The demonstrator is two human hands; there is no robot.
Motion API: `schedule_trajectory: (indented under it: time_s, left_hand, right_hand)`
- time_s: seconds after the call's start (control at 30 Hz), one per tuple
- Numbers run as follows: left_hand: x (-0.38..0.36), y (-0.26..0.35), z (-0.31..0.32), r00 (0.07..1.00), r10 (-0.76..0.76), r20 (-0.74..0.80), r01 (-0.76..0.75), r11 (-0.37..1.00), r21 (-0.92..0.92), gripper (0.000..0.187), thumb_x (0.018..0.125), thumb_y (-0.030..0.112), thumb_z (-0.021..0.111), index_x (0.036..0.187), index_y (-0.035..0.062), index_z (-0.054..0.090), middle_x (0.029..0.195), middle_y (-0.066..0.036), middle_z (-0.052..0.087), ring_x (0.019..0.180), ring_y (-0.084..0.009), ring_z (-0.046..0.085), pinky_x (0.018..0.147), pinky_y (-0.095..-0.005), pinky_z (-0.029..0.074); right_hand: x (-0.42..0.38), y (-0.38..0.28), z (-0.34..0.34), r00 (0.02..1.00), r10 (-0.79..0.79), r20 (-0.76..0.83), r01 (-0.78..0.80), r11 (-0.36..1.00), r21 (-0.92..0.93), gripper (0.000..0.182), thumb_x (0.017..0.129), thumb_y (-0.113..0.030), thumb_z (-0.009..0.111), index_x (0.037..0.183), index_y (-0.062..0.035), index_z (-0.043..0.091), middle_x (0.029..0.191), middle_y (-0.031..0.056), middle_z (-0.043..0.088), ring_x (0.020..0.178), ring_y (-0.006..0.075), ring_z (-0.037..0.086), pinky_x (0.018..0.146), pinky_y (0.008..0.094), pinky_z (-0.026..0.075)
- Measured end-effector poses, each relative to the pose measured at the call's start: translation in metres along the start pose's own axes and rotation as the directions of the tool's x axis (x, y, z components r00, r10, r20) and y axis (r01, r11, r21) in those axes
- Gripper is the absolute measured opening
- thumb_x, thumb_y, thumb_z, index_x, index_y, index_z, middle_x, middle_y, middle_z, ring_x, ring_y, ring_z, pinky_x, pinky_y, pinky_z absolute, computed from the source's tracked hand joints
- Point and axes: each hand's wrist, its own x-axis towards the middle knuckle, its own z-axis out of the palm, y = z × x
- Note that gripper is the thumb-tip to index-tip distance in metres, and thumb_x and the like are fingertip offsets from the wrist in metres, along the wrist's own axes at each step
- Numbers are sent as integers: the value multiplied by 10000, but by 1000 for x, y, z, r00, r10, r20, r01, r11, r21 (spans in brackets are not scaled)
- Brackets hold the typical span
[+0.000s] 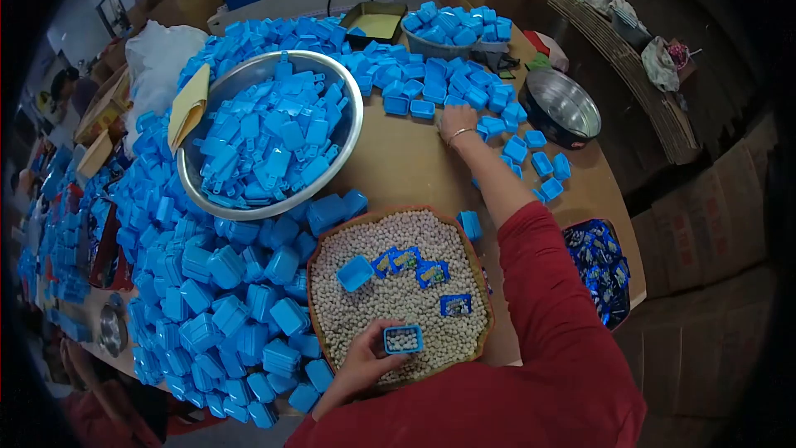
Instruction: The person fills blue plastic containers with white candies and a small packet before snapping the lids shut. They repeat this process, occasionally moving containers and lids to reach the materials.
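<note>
My left hand (365, 362) grips a small blue plastic box (403, 339) with whitish pellets inside, held over a wide tray (490, 315) full of the same pellets. Another blue box (355, 274) sits tilted on the pellets. Several dark blue printed packets (455, 305) lie there too. My right arm stretches across the table, and my right hand (458, 123) is curled down at the near edge of a spread of blue boxes (423, 109). Its fingertips are partly hidden, so I cannot make out what they hold.
At the left, a large metal bowl (355, 129) holds flat blue lids, with heaped blue boxes (199, 265) around it. A grey basin (438, 49) of blue boxes and a round metal tin (564, 106) stand farther back. A tray of blue packets (595, 261) sits at the right edge.
</note>
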Motion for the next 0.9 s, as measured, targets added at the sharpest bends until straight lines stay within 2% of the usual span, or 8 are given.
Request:
schedule_trajectory:
  time_s: [0.07,0.17,0.27,0.4,0.47,0.6,0.7,0.9]
  left_hand:
    - [0,-1,-2,999,-46,-10,46,999,-8,484,790,-16,680,1213,47,454,1119,-60,574,1019,-153,580,812,-303,503]
    - [3,-2,-2,1000,-3,18,3,1000,10,489,791,-6,689,1218,35,455,1117,-63,575,1038,-159,575,868,-326,493]
    - [0,2,-1,1000,24,3,-24,1000,17,498,780,-13,692,1220,31,463,1126,-62,574,1042,-155,573,893,-322,480]
    - [0,0,-1,989,104,-106,-115,987,-111,519,773,-20,683,1235,36,452,1100,-44,576,1006,-141,572,850,-288,492]
    - [0,4,3,975,131,-180,-138,990,-26,514,772,-24,678,1231,27,453,1096,-44,572,1003,-139,570,857,-285,485]
    - [-8,6,9,946,291,-142,-295,955,-9,537,758,5,702,1233,24,452,1084,-49,584,976,-131,580,794,-259,497]
    - [-18,19,20,935,339,-107,-333,940,70,513,762,-25,684,1224,24,468,1075,-47,593,955,-125,588,794,-258,498]
    - [-37,34,34,880,473,-50,-434,841,323,495,745,-55,653,1206,6,481,1053,-85,612,971,-141,606,835,-282,509]
  right_hand:
    - [8,-5,23,996,94,5,-94,990,101,236,816,-225,535,932,-49,640,877,168,659,941,363,599,758,451,492]
    - [-22,-12,-22,986,-148,75,129,969,210,335,710,-266,663,937,-24,617,893,203,637,867,390,608,724,459,499]
    - [-62,-14,-87,956,-223,190,95,851,517,450,617,-286,748,939,-16,588,864,165,617,789,311,627,703,397,501]
    - [-177,-27,-173,800,-492,344,-390,10,921,240,726,-93,699,915,-15,574,852,44,557,809,125,568,725,261,472]
    - [-240,-45,-209,790,-592,158,-238,-59,969,179,752,-28,663,906,-12,573,937,72,564,897,117,556,772,265,464]
    - [-310,-53,-240,799,-601,-25,173,189,967,163,730,-33,677,884,-42,626,1152,138,576,1038,308,571,874,369,470]
    - [-329,-53,-250,780,-582,-232,509,373,775,183,724,-24,679,900,-46,635,1180,141,577,1044,302,578,867,384,478]
    - [-340,-65,-274,762,-539,-360,626,469,623,201,690,-10,680,888,-33,659,1191,131,582,1030,286,587,840,370,493]
